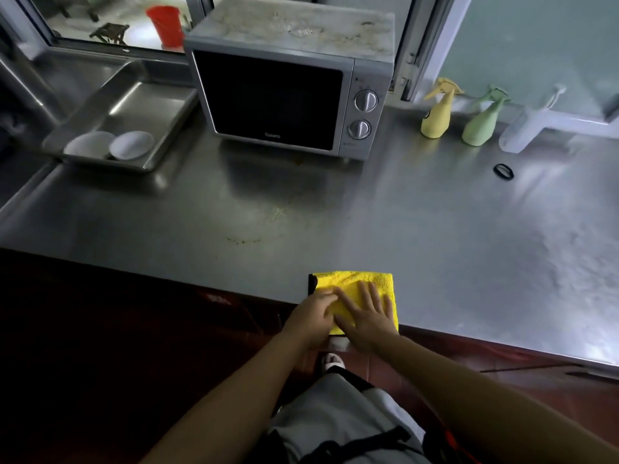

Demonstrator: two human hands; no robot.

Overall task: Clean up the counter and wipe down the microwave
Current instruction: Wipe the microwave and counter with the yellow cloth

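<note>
Folded yellow microfiber cloth (355, 289) lies at the steel counter (435, 229) edge, lower centre of frame. Right hand (368, 313) flat on it, fingers spread wide; left hand (315, 316) on its left part — fingers partly curled, grip unclear. Microwave (284, 95) upper centre — top stained.

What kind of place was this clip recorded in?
Probably a commercial or canteen kitchen. The stainless steel counter runs wide, a steel tray holds two white bowls, and a microwave stands below what looks like a serving window. Both hands rest on a yellow cloth.
</note>
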